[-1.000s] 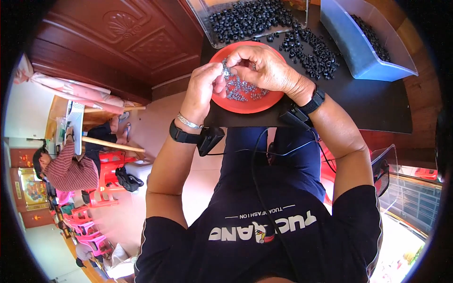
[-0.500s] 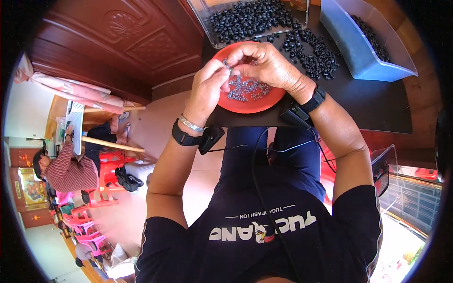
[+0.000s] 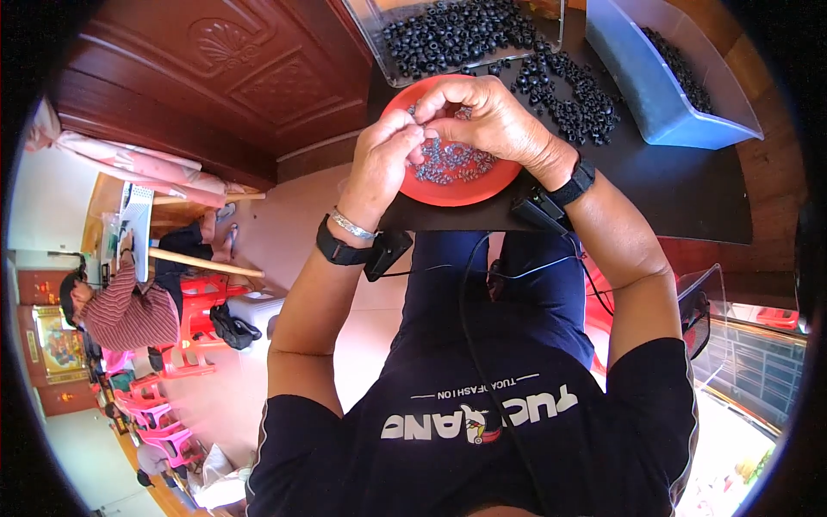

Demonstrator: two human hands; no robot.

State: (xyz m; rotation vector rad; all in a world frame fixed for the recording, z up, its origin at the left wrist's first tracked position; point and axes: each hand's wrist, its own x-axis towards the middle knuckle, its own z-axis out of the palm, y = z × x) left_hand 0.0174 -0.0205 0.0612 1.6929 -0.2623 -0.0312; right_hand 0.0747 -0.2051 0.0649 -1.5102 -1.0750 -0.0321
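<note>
My left grip (image 3: 384,157) and right grip (image 3: 495,122) meet above the red plate (image 3: 455,197), each curled in toward the other, though I cannot tell whether either is closed on a piece, since that spot is hidden. The small silvery pieces (image 3: 450,160) lie loose in the plate on the dark table (image 3: 680,191); they look like metal, so I judge them light, stiff and hard to crush, but perhaps slippery. Being so tiny, each is probably best pinched across its sides, between thumb and forefinger.
</note>
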